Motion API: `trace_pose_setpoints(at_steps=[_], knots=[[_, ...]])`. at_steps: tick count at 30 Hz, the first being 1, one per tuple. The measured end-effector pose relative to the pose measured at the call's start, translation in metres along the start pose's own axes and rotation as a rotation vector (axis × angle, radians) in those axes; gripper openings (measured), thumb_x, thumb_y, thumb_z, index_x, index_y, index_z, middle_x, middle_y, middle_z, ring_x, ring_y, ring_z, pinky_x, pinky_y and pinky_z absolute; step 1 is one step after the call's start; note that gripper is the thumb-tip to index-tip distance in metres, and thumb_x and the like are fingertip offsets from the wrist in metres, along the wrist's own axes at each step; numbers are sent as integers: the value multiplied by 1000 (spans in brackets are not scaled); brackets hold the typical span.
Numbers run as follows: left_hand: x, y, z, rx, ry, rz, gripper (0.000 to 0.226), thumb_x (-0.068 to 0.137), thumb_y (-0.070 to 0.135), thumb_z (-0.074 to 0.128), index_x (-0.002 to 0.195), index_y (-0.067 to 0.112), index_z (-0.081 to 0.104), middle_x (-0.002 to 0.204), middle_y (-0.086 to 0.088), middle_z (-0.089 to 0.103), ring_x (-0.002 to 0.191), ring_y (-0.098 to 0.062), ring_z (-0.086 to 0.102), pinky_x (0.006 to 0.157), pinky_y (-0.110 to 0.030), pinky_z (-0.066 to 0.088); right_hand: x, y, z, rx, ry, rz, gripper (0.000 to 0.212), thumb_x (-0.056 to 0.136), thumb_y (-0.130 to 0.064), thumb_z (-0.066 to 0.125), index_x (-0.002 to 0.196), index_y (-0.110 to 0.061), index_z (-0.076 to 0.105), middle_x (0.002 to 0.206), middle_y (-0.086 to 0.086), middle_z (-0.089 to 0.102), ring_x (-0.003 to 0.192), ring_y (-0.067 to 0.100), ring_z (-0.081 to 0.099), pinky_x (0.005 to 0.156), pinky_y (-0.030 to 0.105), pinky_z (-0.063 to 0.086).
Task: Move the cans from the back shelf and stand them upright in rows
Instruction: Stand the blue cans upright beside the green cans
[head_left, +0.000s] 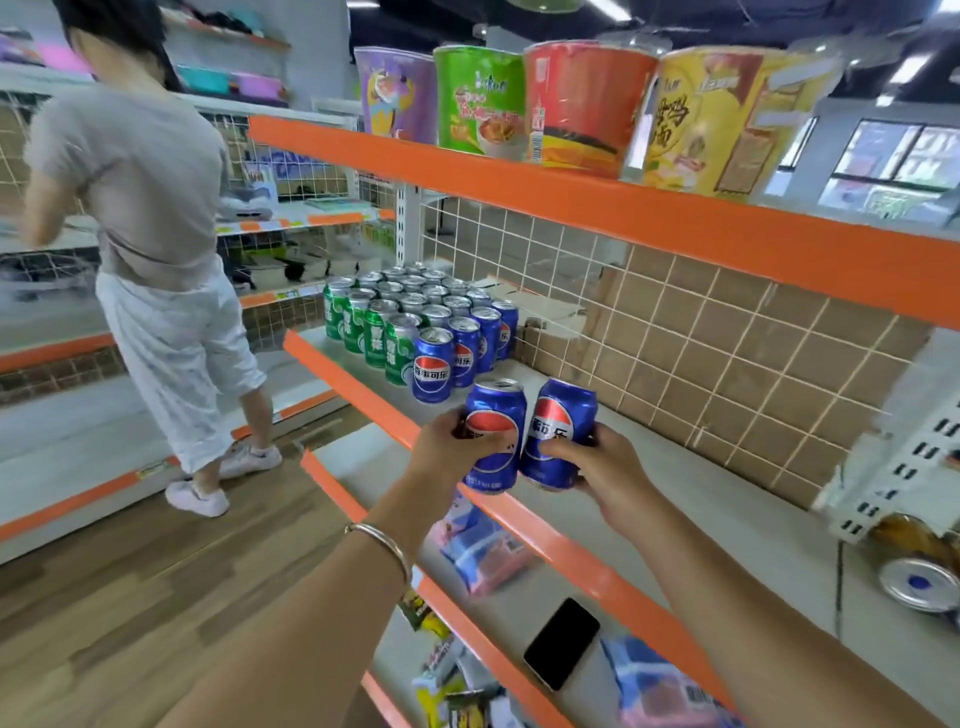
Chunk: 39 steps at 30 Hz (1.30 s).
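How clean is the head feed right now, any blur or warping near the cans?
Head view: the left can in the left hand and right can in the right hand look fairly sharp, as do the standing cans; smear blurs the person and noodle cups; wide-angle warp bends the orange shelf edge; lighting is even.

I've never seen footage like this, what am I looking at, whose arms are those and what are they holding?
There is no machine here: this one picture comes from a camera worn on a person's head, looking down at their own arms. The left hand grips one blue metal drink can, the right hand grips a second blue can, tilted, both at the white shelf with an orange edge. Farther along it, green and blue cans stand upright in rows. A black phone lies on the shelf below.
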<state>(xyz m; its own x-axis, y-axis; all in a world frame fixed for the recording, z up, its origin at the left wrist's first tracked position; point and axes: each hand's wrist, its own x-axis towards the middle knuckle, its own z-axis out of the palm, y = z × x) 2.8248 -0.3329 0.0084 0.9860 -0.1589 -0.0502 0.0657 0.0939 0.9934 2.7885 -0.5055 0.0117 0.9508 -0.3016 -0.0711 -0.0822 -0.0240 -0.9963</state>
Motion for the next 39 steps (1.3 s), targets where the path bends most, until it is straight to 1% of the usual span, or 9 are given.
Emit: trace_pose_setpoints(at_steps=[8,11,15,18,22,28,32,35,39], knots=[[72,-23,-7,-21,7,9,42,68,2,81,105,15,66,96,-6,70,85,-19,64,77,-28,54,73,15,18,91,19,39,29,70,6,73,93,-10,67,87,10,71,75,25,67,62,33,56],[97,-32,-7,-28,-40,17,41,67,2,81,100,21,66,95,-3,71,88,-19,66,84,-32,55,98,26,18,86,35,29,30,70,8,73,92,-11,66,86,8,71,78,25,67,69,35,55],[127,-45,-7,-11,-76,51,42,68,5,81,105,17,66,90,2,70,82,-11,63,75,-20,52,136,44,24,97,106,15,38,68,6,76,100,-12,66,96,8,72,90,25,68,84,41,54],[148,-54,-7,21,-118,71,54,55,23,87,105,19,68,93,1,72,85,-12,65,81,-25,53,167,57,28,106,161,-8,43,68,1,78,106,-13,65,103,9,72,98,28,67,90,44,53],[171,-64,-13,55,-171,128,38,68,5,82,88,32,63,74,16,71,69,6,62,70,-10,49,211,59,36,48,197,-72,42,68,2,79,99,-24,65,102,4,72,102,28,66,95,48,50],[194,-68,-25,182,-285,245,57,56,39,80,109,23,65,97,5,74,90,-7,67,82,-20,52,276,53,46,-105,191,-136,72,64,-7,85,128,-16,53,120,5,65,112,25,60,100,53,45],[204,-79,-31,195,-342,275,68,62,34,82,124,21,58,114,2,69,106,-13,64,93,-31,51,306,61,49,-66,237,-116,74,71,-4,81,134,-16,46,128,8,60,117,25,57,103,52,43],[206,-82,-33,159,-367,273,66,60,30,82,122,24,60,115,4,68,106,-11,64,92,-27,50,320,61,47,-135,230,-130,72,71,-9,81,133,-19,47,126,8,62,116,26,58,102,54,43],[205,-81,-33,135,-356,253,66,60,31,83,122,28,59,120,-1,65,111,-16,62,97,-39,49,327,65,42,-275,255,-158,72,72,-14,80,135,-20,45,127,7,61,115,24,59,101,52,45]])
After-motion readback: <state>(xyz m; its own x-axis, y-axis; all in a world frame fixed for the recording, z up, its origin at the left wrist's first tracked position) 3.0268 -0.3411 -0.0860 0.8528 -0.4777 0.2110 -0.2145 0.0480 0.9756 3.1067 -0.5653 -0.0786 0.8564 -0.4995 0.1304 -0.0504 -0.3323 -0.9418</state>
